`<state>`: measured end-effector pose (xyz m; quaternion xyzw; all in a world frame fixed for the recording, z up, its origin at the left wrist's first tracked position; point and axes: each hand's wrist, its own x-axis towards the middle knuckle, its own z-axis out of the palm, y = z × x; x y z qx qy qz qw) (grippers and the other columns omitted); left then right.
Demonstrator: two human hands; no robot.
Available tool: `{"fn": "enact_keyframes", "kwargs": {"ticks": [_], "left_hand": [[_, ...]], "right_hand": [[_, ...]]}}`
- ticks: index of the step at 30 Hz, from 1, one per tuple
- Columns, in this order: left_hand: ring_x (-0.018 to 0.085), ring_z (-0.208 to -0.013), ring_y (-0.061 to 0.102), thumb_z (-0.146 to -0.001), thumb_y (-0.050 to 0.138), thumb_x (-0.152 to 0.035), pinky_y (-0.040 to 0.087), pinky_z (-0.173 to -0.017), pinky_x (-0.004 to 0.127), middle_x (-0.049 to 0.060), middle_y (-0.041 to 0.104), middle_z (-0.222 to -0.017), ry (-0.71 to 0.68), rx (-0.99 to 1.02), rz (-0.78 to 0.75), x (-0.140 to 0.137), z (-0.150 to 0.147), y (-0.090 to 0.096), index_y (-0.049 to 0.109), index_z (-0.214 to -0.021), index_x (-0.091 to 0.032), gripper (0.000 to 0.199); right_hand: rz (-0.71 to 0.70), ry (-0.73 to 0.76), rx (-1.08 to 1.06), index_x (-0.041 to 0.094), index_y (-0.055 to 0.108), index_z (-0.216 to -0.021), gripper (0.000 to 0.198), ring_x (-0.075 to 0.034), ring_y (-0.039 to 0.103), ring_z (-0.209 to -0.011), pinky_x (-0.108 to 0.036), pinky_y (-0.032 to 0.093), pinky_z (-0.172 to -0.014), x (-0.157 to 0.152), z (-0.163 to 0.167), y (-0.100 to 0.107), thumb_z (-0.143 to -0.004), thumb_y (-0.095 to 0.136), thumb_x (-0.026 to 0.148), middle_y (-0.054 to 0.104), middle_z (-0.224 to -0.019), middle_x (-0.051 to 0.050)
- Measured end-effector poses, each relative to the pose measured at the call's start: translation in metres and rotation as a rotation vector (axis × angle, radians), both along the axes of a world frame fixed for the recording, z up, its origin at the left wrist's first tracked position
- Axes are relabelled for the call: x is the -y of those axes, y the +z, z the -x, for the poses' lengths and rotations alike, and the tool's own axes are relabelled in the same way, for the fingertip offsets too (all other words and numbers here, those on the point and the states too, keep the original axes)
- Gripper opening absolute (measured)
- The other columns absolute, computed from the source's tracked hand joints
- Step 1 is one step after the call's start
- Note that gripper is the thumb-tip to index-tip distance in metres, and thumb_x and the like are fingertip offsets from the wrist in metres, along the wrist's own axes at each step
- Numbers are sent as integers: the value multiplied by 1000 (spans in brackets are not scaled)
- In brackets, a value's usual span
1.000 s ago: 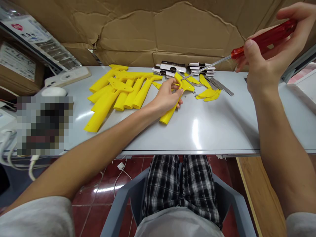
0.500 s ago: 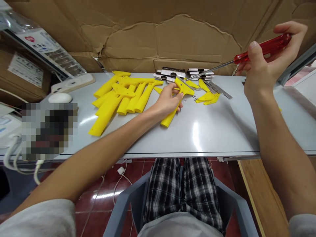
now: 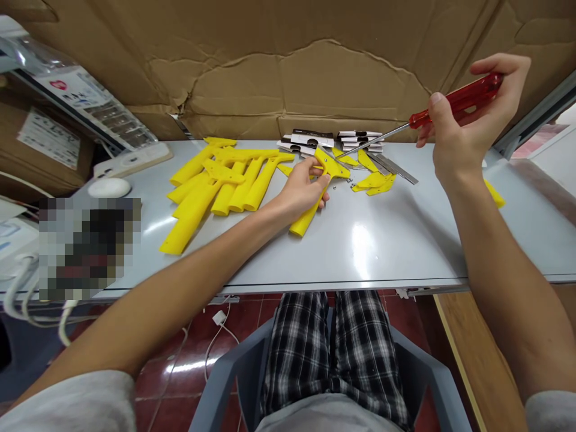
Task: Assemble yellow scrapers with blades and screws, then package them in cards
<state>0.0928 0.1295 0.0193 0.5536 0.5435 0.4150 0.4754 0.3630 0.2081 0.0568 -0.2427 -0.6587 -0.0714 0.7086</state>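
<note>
My left hand (image 3: pixel 299 193) is closed around a yellow plastic scraper (image 3: pixel 305 222), its wide head tilted up and away. In my right hand (image 3: pixel 465 141) is a screwdriver (image 3: pixel 461 102) with a clear red handle, held at a slant. The tip of its shaft reaches the head of the scraper; whether it sits in a screw I cannot tell. Small screws (image 3: pixel 351 182) lie just right of the scraper. Flat yellow cover pieces (image 3: pixel 373 180) and thin metal blades (image 3: pixel 398 168) are beside them. More yellow scraper handles (image 3: pixel 193 216) lie piled to the left.
White and black small boxes (image 3: pixel 310 139) stand at the back against the cardboard (image 3: pixel 333 78). A yellow piece (image 3: pixel 494 193) lies behind my right forearm. A power strip (image 3: pixel 135 159), a white mouse (image 3: pixel 109 188) and a blurred-out object (image 3: pixel 90 246) occupy the left of the grey table (image 3: pixel 270 258).
My right hand and the screwdriver have moved left and slightly down in the picture. My left hand keeps its hold on the scraper. The whole view has shifted a little.
</note>
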Motion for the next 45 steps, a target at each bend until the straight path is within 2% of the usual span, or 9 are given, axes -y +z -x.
{"fn": "enact_keyframes", "kwargs": {"ticks": [8,13,20,24,30,33,40,45], "left_hand": [[3,-57,61,-103,60,-16,49,-47,20,16,56,-143,12,-20,13,1,-1,2,58,-124,-19,21],[3,-57,61,-103,61,-15,49,-47,20,16,57,-142,22,-25,24,3,-2,4,57,-125,-19,22],[3,-55,60,-105,55,-14,49,-46,21,16,55,-145,2,-15,16,2,-2,3,55,-120,-18,16],[2,-56,60,-105,57,-15,49,-47,20,15,55,-145,0,-14,10,1,-1,2,56,-120,-19,15],[4,-58,61,-103,61,-16,48,-48,19,16,58,-140,18,-21,37,4,-2,6,57,-125,-19,22],[4,-58,61,-103,62,-16,48,-48,19,15,60,-137,25,-28,45,5,-3,7,57,-127,-20,25],[4,-55,60,-105,55,-15,48,-46,22,18,53,-146,-9,-16,14,4,-2,5,56,-126,-18,21],[4,-55,60,-104,58,-15,49,-47,22,17,55,-143,0,-20,16,5,-2,6,55,-125,-19,22]], "right_hand": [[60,45,-42,31,44,-115,68,-4,58,-51,-22,41,-32,-3,-1,-1,-80,73,81,44,-115,0],[76,58,-31,30,43,-115,69,-4,60,-53,-20,42,-34,-3,0,-2,-80,73,82,47,-117,-1],[49,40,-7,28,45,-113,70,1,52,-48,-19,45,-37,5,7,0,-80,73,83,47,-111,3],[60,35,-18,28,47,-113,69,0,54,-50,-20,45,-36,8,8,1,-80,74,82,46,-112,2],[-23,7,-54,29,49,-113,68,0,50,-50,-21,40,-33,3,5,3,-78,74,82,45,-113,0],[-3,12,-59,30,47,-113,68,-1,51,-50,-21,39,-34,0,3,2,-78,72,83,44,-114,0],[49,19,-69,31,43,-113,73,-3,52,-49,-24,38,-34,-1,5,-1,-74,71,86,45,-115,-1],[41,40,-53,30,45,-113,69,-3,53,-47,-22,37,-32,2,6,-1,-78,74,82,48,-113,0]]}}
